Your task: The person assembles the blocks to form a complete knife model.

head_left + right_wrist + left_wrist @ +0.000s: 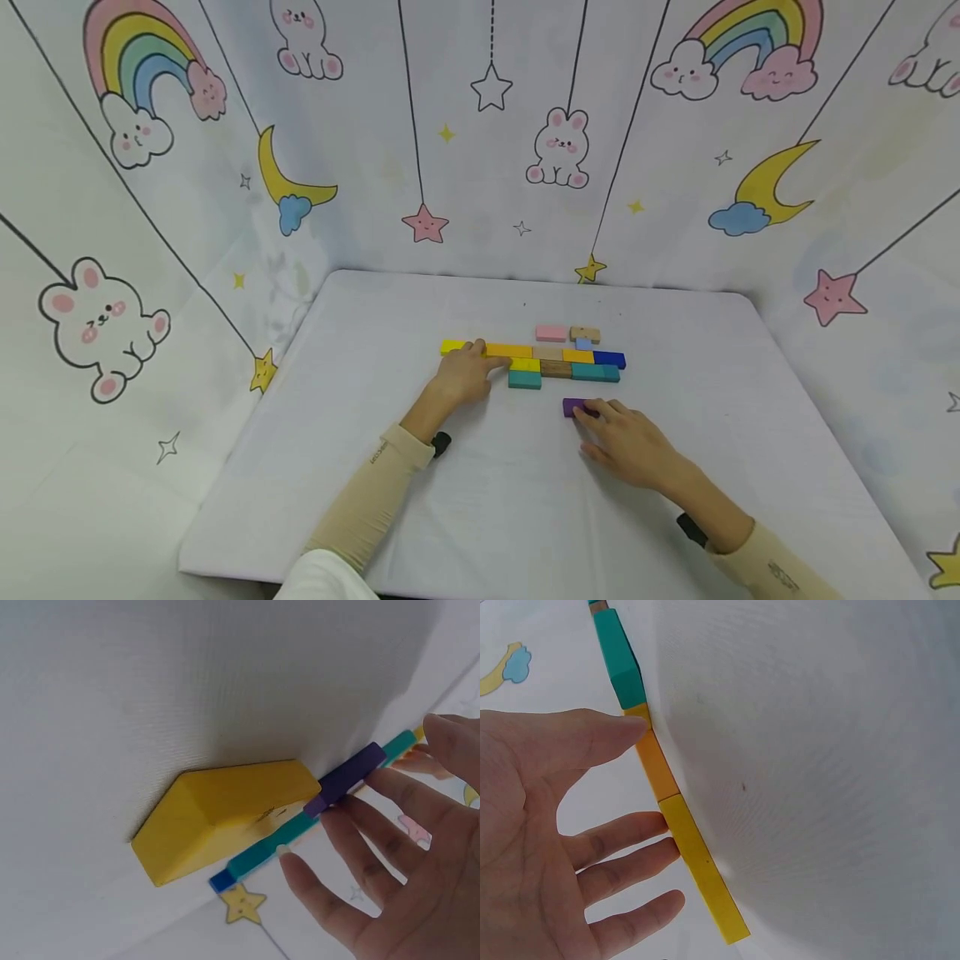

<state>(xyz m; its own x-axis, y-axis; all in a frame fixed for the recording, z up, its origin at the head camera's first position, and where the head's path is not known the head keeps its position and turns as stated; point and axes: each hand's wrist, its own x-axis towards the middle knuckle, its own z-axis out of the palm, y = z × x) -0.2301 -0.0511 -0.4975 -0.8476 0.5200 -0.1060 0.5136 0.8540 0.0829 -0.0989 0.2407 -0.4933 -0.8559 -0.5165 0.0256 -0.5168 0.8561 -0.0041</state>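
My left hand (465, 375) lies at the left end of a row of coloured blocks, fingers stretched out. In the left wrist view, its fingertips touch a long yellow block (705, 870) and its thumb tip meets an orange block (657, 769). My right hand (630, 442) is nearer the front, with extended fingertips touching a purple block (572, 407), which lies apart from the rows. The right wrist view shows those fingertips against the purple block (346, 776). A large-looking yellow block (232, 817) stands close to that camera; in the head view I cannot see it.
The back row continues through a tan block (547, 353) to a dark blue block (610, 360). In front lie a brown block (556, 368) and teal blocks (524, 381). Behind are a pink block (551, 333) and a small light blue block (583, 343). Printed cloth walls (517, 150) enclose the table.
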